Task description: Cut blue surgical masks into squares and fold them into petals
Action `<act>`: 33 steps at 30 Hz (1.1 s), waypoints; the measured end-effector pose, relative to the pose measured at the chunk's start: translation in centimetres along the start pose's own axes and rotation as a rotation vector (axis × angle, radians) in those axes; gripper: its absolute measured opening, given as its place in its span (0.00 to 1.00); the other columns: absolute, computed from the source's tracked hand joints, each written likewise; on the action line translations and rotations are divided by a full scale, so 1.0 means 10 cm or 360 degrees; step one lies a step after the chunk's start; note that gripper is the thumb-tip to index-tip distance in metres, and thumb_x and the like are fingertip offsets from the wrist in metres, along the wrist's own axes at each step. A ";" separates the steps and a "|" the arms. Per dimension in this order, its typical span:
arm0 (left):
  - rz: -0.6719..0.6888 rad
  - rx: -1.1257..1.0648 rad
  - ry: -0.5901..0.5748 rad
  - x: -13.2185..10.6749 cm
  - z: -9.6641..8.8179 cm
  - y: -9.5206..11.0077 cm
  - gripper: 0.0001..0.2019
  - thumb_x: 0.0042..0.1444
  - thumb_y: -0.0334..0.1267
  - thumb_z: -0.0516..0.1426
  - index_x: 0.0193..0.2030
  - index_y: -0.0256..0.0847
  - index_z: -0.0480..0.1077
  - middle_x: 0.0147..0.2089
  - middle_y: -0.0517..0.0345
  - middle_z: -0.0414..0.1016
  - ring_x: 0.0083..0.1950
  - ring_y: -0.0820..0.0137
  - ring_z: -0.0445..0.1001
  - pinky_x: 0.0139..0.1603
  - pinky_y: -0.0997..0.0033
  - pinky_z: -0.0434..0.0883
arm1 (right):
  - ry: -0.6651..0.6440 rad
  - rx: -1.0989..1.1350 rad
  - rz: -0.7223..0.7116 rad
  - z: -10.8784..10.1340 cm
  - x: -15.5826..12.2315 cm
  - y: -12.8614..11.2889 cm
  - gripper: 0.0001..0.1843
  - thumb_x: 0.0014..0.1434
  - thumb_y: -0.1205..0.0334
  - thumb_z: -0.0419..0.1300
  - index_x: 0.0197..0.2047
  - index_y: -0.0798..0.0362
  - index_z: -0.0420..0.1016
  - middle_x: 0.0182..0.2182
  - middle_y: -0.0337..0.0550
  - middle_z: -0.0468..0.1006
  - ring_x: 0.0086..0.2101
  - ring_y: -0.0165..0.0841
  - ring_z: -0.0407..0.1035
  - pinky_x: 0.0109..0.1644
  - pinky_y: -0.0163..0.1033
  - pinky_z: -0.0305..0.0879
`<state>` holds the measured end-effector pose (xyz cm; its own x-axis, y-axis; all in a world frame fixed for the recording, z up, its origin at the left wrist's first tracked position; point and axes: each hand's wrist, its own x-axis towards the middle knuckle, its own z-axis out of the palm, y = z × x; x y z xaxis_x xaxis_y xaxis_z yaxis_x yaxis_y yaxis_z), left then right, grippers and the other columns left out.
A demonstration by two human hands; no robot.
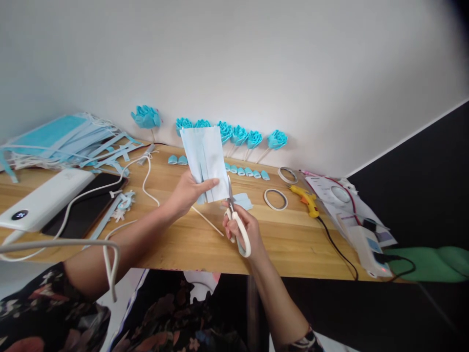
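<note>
Currently at the cutting stage, to judge by the scissors' placement. Pinched in the left hand, thumb in front: a light-blue pleated sheet, raised above the tabletop, apparently not yet cut across. Gripped in the right hand, by the handles: white-handled scissors, with blades along the sheet's lower right edge. Cannot tell whether spread or closed, nor whether in contact.

Completed, by appearance: seven blue flowers, set along the wall, with pale stems where visible. Partly prepared: a row of small folded pieces in front of the flowers, not yet joined to any stem. Available at far left: a stack of masks, beside loose strips. Laid at right, not in use: a yellow glue gun near two tape rings. Outstanding, as judged from the present layout: cutting of the sheet, assembly of the folded pieces, and work on the bare stick on the tabletop.
</note>
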<state>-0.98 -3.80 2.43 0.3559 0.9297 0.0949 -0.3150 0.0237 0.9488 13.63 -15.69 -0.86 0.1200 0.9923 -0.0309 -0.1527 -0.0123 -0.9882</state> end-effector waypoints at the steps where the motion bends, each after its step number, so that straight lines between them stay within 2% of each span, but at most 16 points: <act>1: -0.0001 -0.0004 0.0011 0.00 0.00 0.00 0.23 0.42 0.43 0.72 0.45 0.36 0.76 0.45 0.48 0.82 0.45 0.57 0.80 0.49 0.56 0.78 | 0.0006 0.0018 0.0006 0.00 0.00 0.01 0.32 0.47 0.47 0.72 0.52 0.53 0.74 0.24 0.35 0.71 0.18 0.23 0.58 0.18 0.31 0.50; 6: 0.0011 -0.0009 0.0014 0.01 0.00 0.01 0.25 0.41 0.43 0.72 0.45 0.35 0.76 0.46 0.48 0.82 0.46 0.57 0.80 0.50 0.56 0.77 | 0.0035 0.0047 0.0016 -0.01 0.03 0.06 0.27 0.45 0.55 0.71 0.48 0.51 0.72 0.24 0.32 0.72 0.16 0.22 0.59 0.17 0.30 0.51; 19: 0.0055 0.0049 -0.0007 0.00 0.00 0.03 0.24 0.42 0.43 0.72 0.45 0.35 0.75 0.46 0.47 0.81 0.47 0.55 0.79 0.50 0.54 0.76 | 0.0043 0.0045 0.0013 0.00 0.02 0.05 0.21 0.47 0.57 0.68 0.45 0.50 0.72 0.21 0.30 0.70 0.15 0.23 0.57 0.17 0.30 0.50; 24: 0.0068 0.0051 -0.0006 -0.01 0.00 0.02 0.25 0.43 0.43 0.71 0.47 0.35 0.73 0.46 0.47 0.80 0.48 0.55 0.79 0.51 0.54 0.76 | 0.0068 0.0009 0.0020 0.00 0.02 0.09 0.21 0.46 0.56 0.68 0.44 0.49 0.71 0.20 0.29 0.69 0.15 0.23 0.57 0.16 0.30 0.48; 28: 0.0054 0.0087 -0.0108 0.00 -0.01 0.00 0.24 0.43 0.44 0.71 0.46 0.36 0.75 0.46 0.47 0.80 0.47 0.56 0.79 0.49 0.57 0.77 | 0.0081 0.0002 0.0017 0.00 0.03 0.08 0.23 0.46 0.54 0.70 0.44 0.50 0.71 0.20 0.29 0.70 0.14 0.22 0.56 0.16 0.31 0.49; 33: 0.0056 0.0105 -0.0125 0.01 -0.02 -0.01 0.23 0.42 0.43 0.72 0.43 0.36 0.75 0.44 0.47 0.80 0.46 0.55 0.78 0.47 0.56 0.77 | -0.0002 -0.0014 -0.0030 0.00 0.01 0.00 0.29 0.45 0.47 0.72 0.46 0.50 0.70 0.25 0.33 0.73 0.19 0.24 0.61 0.20 0.31 0.53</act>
<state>-1.10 -3.65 2.29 0.4145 0.8977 0.1496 -0.2706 -0.0354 0.9620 13.63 -15.55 -0.87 0.1214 0.9925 -0.0122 -0.1415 0.0051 -0.9899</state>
